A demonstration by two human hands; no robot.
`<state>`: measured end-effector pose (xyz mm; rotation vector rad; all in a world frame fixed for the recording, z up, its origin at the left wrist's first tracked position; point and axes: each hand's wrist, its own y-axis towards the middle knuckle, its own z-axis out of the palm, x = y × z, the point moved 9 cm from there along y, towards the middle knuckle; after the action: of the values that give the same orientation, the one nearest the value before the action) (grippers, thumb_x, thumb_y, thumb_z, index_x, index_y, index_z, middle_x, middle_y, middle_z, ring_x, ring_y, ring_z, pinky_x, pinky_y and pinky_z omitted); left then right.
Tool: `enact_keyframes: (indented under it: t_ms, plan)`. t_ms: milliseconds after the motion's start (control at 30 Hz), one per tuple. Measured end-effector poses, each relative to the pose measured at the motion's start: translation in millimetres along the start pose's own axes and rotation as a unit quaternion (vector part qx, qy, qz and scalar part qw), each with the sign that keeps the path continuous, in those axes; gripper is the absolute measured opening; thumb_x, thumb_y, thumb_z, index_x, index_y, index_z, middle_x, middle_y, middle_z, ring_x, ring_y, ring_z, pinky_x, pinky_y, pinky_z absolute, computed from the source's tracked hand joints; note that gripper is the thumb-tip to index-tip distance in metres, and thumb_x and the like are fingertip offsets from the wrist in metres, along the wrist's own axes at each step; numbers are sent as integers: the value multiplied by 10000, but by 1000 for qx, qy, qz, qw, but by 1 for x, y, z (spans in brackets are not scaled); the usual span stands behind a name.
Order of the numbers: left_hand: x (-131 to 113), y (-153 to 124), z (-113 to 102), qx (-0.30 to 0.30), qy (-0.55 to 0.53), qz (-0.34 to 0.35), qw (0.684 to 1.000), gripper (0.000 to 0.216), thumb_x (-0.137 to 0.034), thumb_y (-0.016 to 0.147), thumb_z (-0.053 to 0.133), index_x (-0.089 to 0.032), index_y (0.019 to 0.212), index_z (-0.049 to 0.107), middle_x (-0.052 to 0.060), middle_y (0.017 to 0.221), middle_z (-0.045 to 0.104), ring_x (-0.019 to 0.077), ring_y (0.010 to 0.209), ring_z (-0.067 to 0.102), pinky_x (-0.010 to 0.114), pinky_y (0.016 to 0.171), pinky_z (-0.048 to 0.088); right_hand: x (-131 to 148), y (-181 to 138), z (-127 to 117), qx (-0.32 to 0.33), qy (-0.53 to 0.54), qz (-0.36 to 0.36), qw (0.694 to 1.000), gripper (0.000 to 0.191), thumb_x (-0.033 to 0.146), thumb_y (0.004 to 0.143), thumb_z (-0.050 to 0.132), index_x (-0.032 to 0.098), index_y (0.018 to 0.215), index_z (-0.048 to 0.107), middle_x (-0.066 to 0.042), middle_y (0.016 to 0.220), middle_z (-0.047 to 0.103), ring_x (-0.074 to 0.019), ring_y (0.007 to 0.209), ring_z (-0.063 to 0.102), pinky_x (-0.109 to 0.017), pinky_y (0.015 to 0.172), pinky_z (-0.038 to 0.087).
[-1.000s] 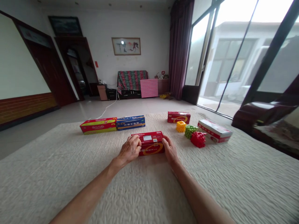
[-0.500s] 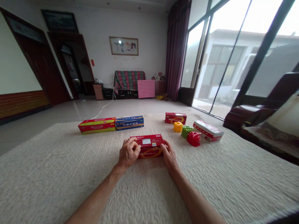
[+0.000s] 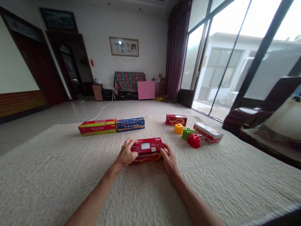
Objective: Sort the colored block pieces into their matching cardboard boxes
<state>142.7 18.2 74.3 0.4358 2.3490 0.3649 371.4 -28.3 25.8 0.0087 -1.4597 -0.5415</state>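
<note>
A long red cardboard box with a white label and a yellow swirl lies crosswise in front of me on a cream quilted cover. My left hand grips its left end, thumb on the near edge and fingers over the top. At the right end, my right hand holds the box, its thumb on the near top corner and the fingers behind, partly hidden. Just beyond stand a red and yellow-green box and a blue box, end to end.
To the right sit yellow, green and red knobbly plastic pieces in a slanting row. Behind them stands a smaller red box; a white and red box lies beside them. A dark armchair borders the right side.
The red box has shifted slightly towards me and to the left, both hands on it. The fingers of my left hand have straightened and spread over its top.
</note>
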Motion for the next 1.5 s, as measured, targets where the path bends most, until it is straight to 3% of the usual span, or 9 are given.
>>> enact_keyframes:
  t_ms: [267,433,600,833,1067,1500]
  plan:
    - [4,0,2,16,3,27,1000,636,-106,586,565,-156,1219,593,156,1430,434,352,1336,402,485,1119,324,3,-2,8,45,25,25,998,452,382,768,613,202,1168,505,-71,1101,675,-233,1006,631,-342,828,516]
    - [5,3,0,44,-34,25,998,608,-124,592,551,-133,1198,601,155,1399,462,297,1319,439,413,1126,331,9,-4,13,64,54,50,995,453,336,746,599,209,1167,490,-49,1037,686,-220,920,649,-330,795,515]
    - [6,4,-6,32,-63,35,997,600,-159,605,556,-145,1203,597,126,1388,487,269,1300,465,392,1128,329,16,-2,16,82,55,65,993,474,259,698,576,208,1166,516,-40,1049,687,-227,976,622,-322,811,504]
    - [5,5,-11,36,-59,60,996,600,-241,633,581,-110,1218,596,148,1379,516,285,1311,456,404,1108,359,18,2,16,73,73,77,992,569,232,640,564,214,1207,514,-51,1162,653,-233,994,621,-325,815,514]
    - [4,4,-17,54,-17,77,995,511,-365,686,632,-169,1157,663,126,1351,569,290,1253,524,421,1080,391,20,3,18,81,73,94,990,530,223,645,537,222,1175,536,-35,1120,669,-215,922,641,-299,770,525]
    - [-11,1,-24,32,8,131,991,421,-446,838,514,-193,1139,662,83,1222,659,231,1151,602,326,1005,466,26,3,18,57,28,83,995,466,233,697,505,224,1159,566,-8,986,702,-214,908,639,-294,772,514]
